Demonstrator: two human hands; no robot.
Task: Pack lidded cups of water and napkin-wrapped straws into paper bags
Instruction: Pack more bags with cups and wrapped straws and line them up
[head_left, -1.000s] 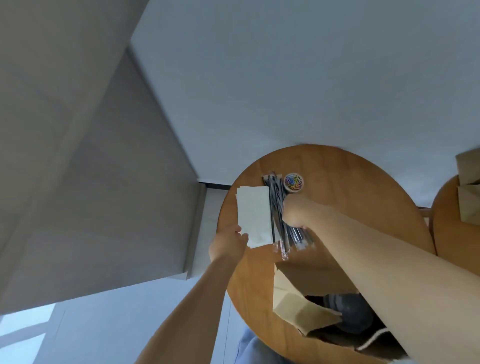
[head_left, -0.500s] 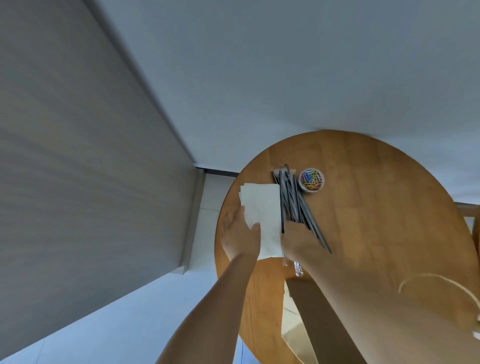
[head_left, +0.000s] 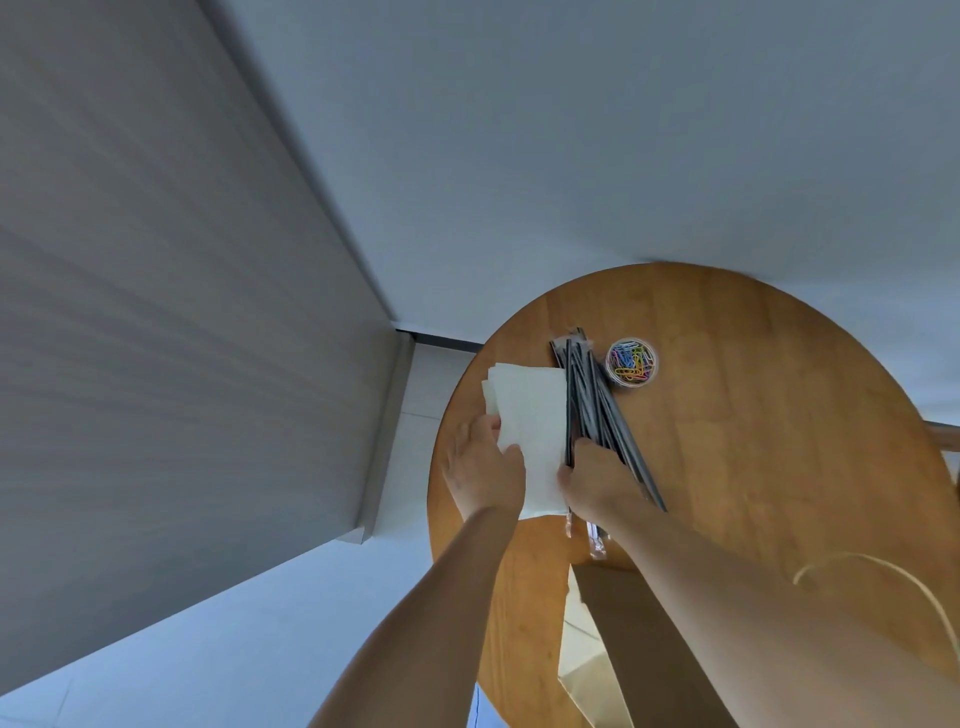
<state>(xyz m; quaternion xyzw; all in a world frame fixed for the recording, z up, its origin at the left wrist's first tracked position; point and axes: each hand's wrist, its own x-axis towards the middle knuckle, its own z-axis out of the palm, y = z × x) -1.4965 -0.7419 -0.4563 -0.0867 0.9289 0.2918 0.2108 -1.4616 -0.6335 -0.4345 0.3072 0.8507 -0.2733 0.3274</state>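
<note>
A stack of white napkins (head_left: 532, 410) lies on the left side of the round wooden table (head_left: 753, 441). My left hand (head_left: 483, 470) pinches the near left part of the top napkin, thumb on top. Beside the stack lies a bundle of black straws (head_left: 597, 400) in clear wrappers. My right hand (head_left: 597, 480) is curled over the near ends of the straws and grips one black straw that lies along the napkin's right edge. A brown paper bag (head_left: 618, 639) stands at the near table edge under my right forearm. No cup shows.
A small clear tub of coloured paper clips (head_left: 631, 362) stands just right of the straws' far ends. A pale bag handle (head_left: 872, 564) loops over the table at the right. The table's left edge is near my left hand; a grey wall is at left.
My right hand has drawn back from the far end of the straws to their near ends. My left hand has come up onto the napkin. The view has shifted left.
</note>
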